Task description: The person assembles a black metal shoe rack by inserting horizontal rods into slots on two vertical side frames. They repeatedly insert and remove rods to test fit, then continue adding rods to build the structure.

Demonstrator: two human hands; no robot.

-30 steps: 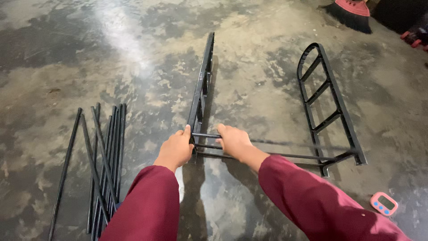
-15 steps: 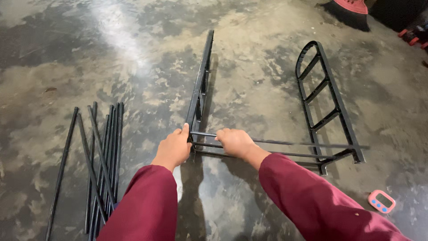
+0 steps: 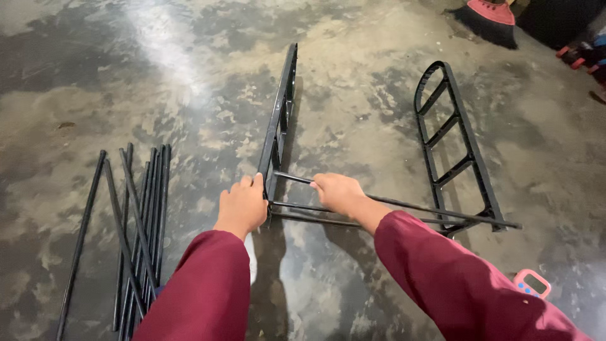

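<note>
The left hand grips the near end of the upright black side frame on the concrete floor, the right hand clasps a thin crossbar at that frame — seemingly mid-joining — which wants steady alignment.

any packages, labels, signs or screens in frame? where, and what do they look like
Small pink handheld device with a screen: on the concrete floor at lower right, beside the right sleeve; rounded rectangular body, pale display, blue buttons below it.
No packages, labels or signs can be made out elsewhere in the head view.
</note>
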